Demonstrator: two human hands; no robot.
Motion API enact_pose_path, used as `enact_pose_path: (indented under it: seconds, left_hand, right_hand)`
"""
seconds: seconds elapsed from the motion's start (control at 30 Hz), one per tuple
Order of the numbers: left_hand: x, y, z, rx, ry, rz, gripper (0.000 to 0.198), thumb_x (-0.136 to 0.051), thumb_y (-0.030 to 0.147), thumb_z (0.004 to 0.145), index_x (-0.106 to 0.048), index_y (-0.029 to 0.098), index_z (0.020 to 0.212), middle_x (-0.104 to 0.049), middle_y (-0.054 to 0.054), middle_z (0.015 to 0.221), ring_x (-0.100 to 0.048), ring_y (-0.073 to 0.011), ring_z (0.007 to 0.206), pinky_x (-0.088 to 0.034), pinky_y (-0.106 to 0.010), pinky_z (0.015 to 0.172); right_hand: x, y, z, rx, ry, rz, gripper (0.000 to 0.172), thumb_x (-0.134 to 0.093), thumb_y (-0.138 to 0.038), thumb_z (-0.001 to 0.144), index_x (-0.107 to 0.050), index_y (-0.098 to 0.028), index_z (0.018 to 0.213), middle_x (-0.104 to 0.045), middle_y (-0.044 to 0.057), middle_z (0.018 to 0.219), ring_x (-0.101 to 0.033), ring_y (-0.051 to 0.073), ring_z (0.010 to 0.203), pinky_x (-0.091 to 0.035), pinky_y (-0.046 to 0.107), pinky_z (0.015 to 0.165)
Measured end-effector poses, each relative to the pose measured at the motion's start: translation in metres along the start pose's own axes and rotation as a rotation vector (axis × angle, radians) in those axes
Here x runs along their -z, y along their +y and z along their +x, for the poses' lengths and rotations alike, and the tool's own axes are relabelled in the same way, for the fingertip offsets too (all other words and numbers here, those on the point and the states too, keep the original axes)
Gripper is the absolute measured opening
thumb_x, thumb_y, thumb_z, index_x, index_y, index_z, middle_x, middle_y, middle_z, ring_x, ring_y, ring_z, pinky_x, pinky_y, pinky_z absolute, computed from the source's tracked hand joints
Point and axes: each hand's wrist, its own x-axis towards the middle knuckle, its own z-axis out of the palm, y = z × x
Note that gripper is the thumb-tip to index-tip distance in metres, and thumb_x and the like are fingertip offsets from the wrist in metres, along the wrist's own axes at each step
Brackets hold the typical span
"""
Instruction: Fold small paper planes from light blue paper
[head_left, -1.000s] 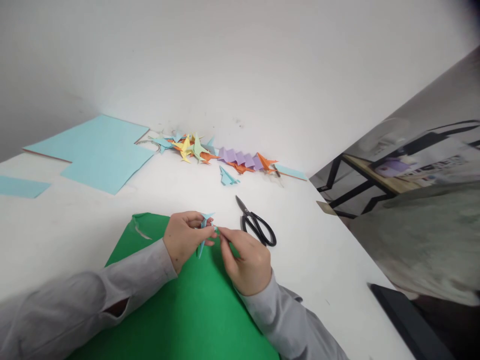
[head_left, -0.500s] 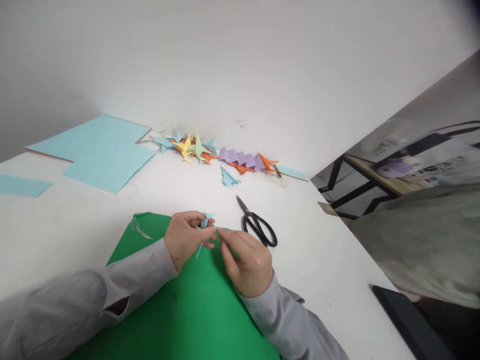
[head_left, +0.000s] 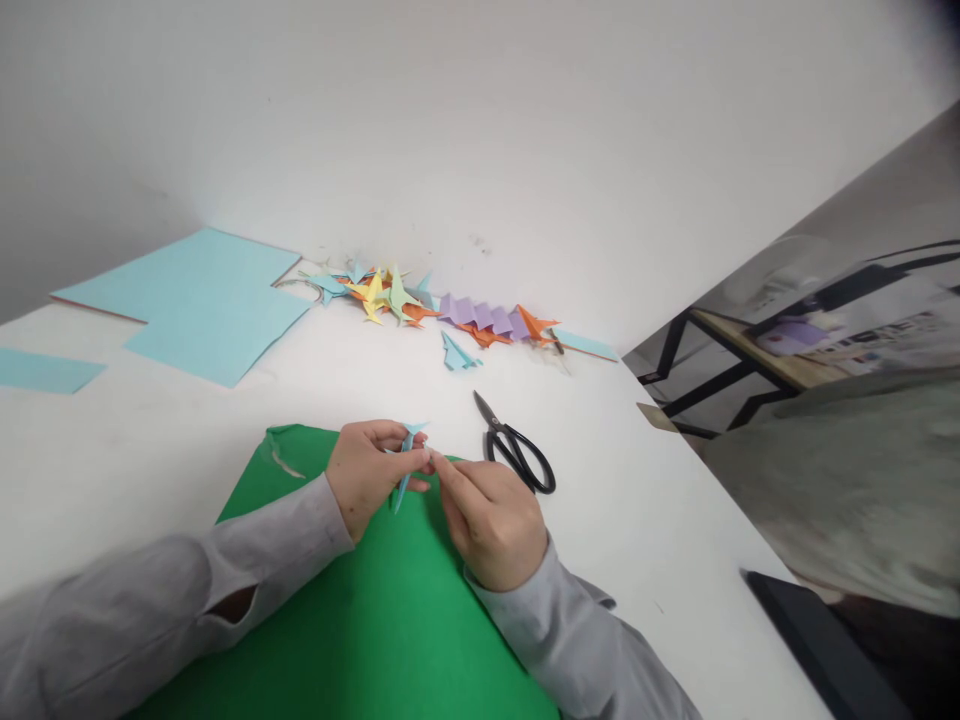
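Between the thumb and fingers of my left hand [head_left: 371, 470] is a small light-blue folded paper figure [head_left: 406, 468], its pointed ends sticking out above and below. My right hand [head_left: 491, 515] pinches close to my left thumb tip, at the right side of the figure; what its fingertips hold is too small to make out. Both hands are over a green sheet [head_left: 360, 600]. Black-handled scissors [head_left: 514, 445] lie on the white table just beyond my right hand.
Light-blue paper sheets [head_left: 195, 290] lie at the back left, with a smaller blue piece [head_left: 49, 370] nearer. Folded figures [head_left: 379, 295] and a purple pleated strip [head_left: 480, 315] line the wall. A blue folded piece [head_left: 457, 353] lies before them. A dark flat object [head_left: 810, 640] sits at right.
My right fingertips have shifted slightly left, up against my left thumb. The blue paper figure has tilted a little. Everything on the table stays where it was.
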Motion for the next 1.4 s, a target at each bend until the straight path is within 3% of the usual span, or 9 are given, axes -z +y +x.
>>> enact_pose_path:
  seconds: [0.6,0.83,0.93,1.0,1.1,1.17,1.23,1.4]
  left_hand:
    - [0.002,-0.002,0.002,0.028,-0.008,-0.030,0.021,-0.075,0.018,0.047,-0.058,0.010,0.055,-0.063,-0.003,0.067,-0.060,-0.0132,0.060,-0.053,-0.023,0.048]
    - [0.003,0.000,0.001,0.011,-0.041,-0.012,0.019,-0.075,0.018,0.048,-0.060,0.011,0.056,-0.063,-0.002,0.063,-0.059,-0.0127,0.057,-0.053,-0.023,0.049]
    - [0.003,0.001,0.002,-0.001,-0.044,-0.022,0.018,-0.074,0.020,0.051,-0.061,0.011,0.058,-0.063,-0.003,0.063,-0.061,-0.0146,0.059,-0.053,-0.025,0.049]
    - [0.004,0.001,0.003,-0.004,-0.049,-0.018,0.018,-0.074,0.021,0.051,-0.061,0.011,0.059,-0.063,-0.003,0.063,-0.062,-0.0152,0.060,-0.052,-0.025,0.049]
    - [0.004,0.002,0.003,-0.023,-0.069,0.006,0.018,-0.073,0.021,0.052,-0.064,0.011,0.063,-0.064,-0.003,0.062,-0.062,-0.0147,0.060,-0.051,-0.024,0.052]
    - [0.004,0.001,0.003,-0.064,-0.090,0.037,0.017,-0.073,0.020,0.052,-0.065,0.011,0.065,-0.065,-0.002,0.060,-0.061,-0.0136,0.058,-0.049,-0.023,0.053]
    - [0.004,0.001,0.002,-0.117,-0.105,0.072,0.015,-0.072,0.019,0.053,-0.066,0.011,0.065,-0.065,-0.002,0.058,-0.059,-0.0123,0.055,-0.047,-0.022,0.051]
    - [0.003,0.002,0.000,-0.218,-0.090,0.173,0.011,-0.069,0.016,0.055,-0.067,0.013,0.066,-0.066,-0.002,0.060,-0.059,-0.0131,0.057,-0.046,-0.022,0.051]
  right_hand:
    - [0.008,-0.003,0.006,0.178,-0.105,-0.211,0.021,-0.044,-0.006,0.083,-0.063,-0.006,0.092,-0.061,0.008,0.059,-0.055,0.016,0.061,-0.042,0.030,0.055]
    - [0.009,-0.004,0.006,0.162,-0.084,-0.179,0.019,-0.047,-0.007,0.081,-0.063,-0.007,0.092,-0.061,0.007,0.058,-0.056,0.017,0.058,-0.042,0.030,0.052]
    - [0.010,-0.006,0.005,0.006,0.022,-0.056,0.021,-0.051,-0.007,0.078,-0.063,-0.008,0.095,-0.065,0.008,0.063,-0.058,0.017,0.058,-0.045,0.030,0.053]
    - [0.010,-0.006,0.004,-0.190,0.071,0.099,0.021,-0.051,-0.010,0.078,-0.064,-0.012,0.094,-0.067,0.008,0.069,-0.060,0.016,0.061,-0.047,0.029,0.056]
    - [0.006,-0.004,0.005,-0.615,-0.008,0.506,0.014,-0.053,-0.021,0.078,-0.066,-0.017,0.081,-0.067,0.005,0.066,-0.060,0.014,0.056,-0.049,0.025,0.053]
    - [0.002,-0.002,0.007,-0.906,-0.095,0.857,0.017,-0.057,-0.030,0.075,-0.065,-0.015,0.071,-0.065,0.003,0.058,-0.059,0.013,0.049,-0.048,0.024,0.048]
    - [-0.003,0.002,0.008,-1.107,-0.149,1.160,0.023,-0.061,-0.036,0.071,-0.064,-0.014,0.065,-0.066,0.004,0.056,-0.058,0.011,0.047,-0.047,0.022,0.046]
    - [-0.007,0.006,0.008,-1.305,-0.133,1.415,0.023,-0.071,-0.034,0.061,-0.066,-0.012,0.062,-0.066,0.004,0.054,-0.058,0.008,0.043,-0.043,0.017,0.042]
